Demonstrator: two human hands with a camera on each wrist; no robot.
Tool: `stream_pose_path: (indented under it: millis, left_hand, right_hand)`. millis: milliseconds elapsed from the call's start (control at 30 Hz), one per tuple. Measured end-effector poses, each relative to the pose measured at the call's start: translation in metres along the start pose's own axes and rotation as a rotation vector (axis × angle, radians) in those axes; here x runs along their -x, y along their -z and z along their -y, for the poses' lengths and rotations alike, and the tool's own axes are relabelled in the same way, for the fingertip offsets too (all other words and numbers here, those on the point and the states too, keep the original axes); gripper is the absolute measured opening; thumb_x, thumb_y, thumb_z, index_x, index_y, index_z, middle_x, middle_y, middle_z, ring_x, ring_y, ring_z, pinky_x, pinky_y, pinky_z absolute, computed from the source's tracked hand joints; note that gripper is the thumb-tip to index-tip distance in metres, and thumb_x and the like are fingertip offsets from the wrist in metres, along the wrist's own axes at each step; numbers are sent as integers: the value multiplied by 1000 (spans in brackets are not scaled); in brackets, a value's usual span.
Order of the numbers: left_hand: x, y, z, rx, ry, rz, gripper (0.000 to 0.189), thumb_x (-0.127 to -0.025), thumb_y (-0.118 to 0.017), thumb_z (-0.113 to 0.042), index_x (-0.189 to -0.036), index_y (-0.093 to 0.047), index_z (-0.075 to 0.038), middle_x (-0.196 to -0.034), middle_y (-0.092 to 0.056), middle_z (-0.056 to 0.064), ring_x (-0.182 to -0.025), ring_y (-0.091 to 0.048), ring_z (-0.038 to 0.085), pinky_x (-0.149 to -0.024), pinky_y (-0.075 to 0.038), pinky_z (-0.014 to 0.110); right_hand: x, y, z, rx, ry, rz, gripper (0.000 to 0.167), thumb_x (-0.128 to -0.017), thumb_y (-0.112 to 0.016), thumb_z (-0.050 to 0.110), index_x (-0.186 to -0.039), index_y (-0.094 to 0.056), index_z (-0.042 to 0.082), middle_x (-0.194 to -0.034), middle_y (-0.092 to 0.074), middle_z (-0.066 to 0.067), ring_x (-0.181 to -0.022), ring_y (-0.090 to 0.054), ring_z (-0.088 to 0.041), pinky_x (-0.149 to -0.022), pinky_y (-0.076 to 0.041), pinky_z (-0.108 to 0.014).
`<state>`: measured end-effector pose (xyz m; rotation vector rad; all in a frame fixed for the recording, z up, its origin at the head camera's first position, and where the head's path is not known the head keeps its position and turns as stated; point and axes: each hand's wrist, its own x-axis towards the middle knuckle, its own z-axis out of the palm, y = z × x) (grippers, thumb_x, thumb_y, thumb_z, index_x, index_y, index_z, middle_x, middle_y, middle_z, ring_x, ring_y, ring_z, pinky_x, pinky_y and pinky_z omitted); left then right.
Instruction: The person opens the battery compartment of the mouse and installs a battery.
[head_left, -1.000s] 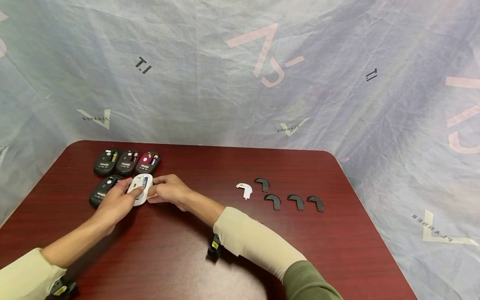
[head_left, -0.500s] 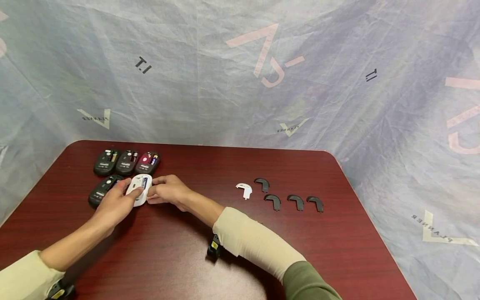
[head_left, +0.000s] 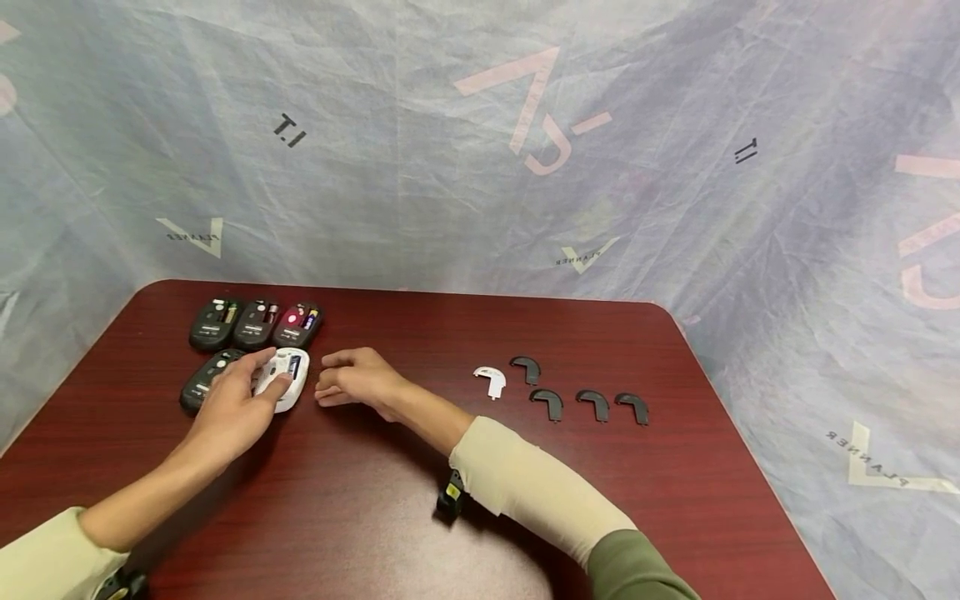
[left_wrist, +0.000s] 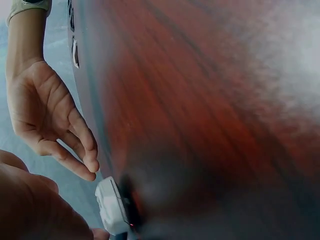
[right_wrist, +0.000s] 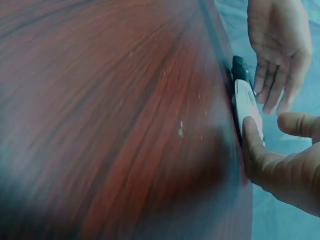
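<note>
A white computer mouse (head_left: pixel 298 387) lies upside down on the table, its battery compartment uncovered and a blue battery inside. My left hand (head_left: pixel 236 404) hovers over its left side with fairly straight fingers; whether a fingertip touches it I cannot tell. To the right of the mouse is my right hand (head_left: pixel 358 383), fingers loosely spread and holding nothing, with a small gap to the mouse. Partly behind my left hand lies a black mouse (head_left: pixel 198 387). In the right wrist view the white mouse (right_wrist: pixel 245 100) shows edge-on below the left hand's fingers (right_wrist: pixel 272 87).
Two black mice (head_left: pixel 213 327) (head_left: pixel 255 327) and a red-and-black mouse (head_left: pixel 295 327) lie upside down in a back row, batteries showing. On the right lie a white battery cover (head_left: pixel 492 380) and several black battery covers (head_left: pixel 551 403). Grey cloth (head_left: pixel 420 167) hangs behind the table.
My right hand has let go of the white mouse's right edge and moved a little right. My left fingers have loosened and lifted from it. The mouse stays in about the same place.
</note>
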<state>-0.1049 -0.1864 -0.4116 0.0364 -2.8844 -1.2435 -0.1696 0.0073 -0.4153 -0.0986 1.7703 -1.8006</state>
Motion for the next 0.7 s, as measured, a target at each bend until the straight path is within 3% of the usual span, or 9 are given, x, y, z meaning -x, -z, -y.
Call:
stream_pose_path:
  millis: [100, 267, 467, 700]
  left_hand:
    - [-2, -6, -9, -7, -41, -28, 63, -117, -57, -28, -166, -43, 8, -160, -48, 41, -147, -42, 60, -114, -39, 75]
    - [-8, -21, -26, 5, -88, -20, 62, -116, -60, -31, -167, -46, 3, -166, -48, 37, -153, -40, 59, -119, -38, 76]
    - [-22, -40, -47, 10, -134, 46, 66, -116, -63, -33, -167, -45, 3, -167, -49, 35, -158, -38, 57, -127, -36, 75]
    - [-45, -60, -74, -3, -137, 135, 77, -113, -65, -45, -172, -41, -1, -173, -46, 31, -162, -37, 54, -131, -36, 75]
  right_hand:
    - [6, 14, 1, 28, 24, 8, 48, -109, -60, -4, -156, -54, -14, -137, -70, -42, -130, -75, -51, -105, -69, -44]
    - [18, 39, 3, 72, 67, 0, 46, -111, -60, -4, -156, -55, -14, -141, -67, -42, -132, -72, -55, -105, -69, -46]
    - [37, 71, 5, 149, 89, -7, 48, -111, -59, -4, -159, -54, -11, -150, -64, -38, -132, -72, -51, -106, -68, -45]
    - [58, 115, 7, 262, 126, -45, 49, -112, -60, 0, -161, -54, -8, -153, -62, -34, -122, -77, -33, -107, -68, -42]
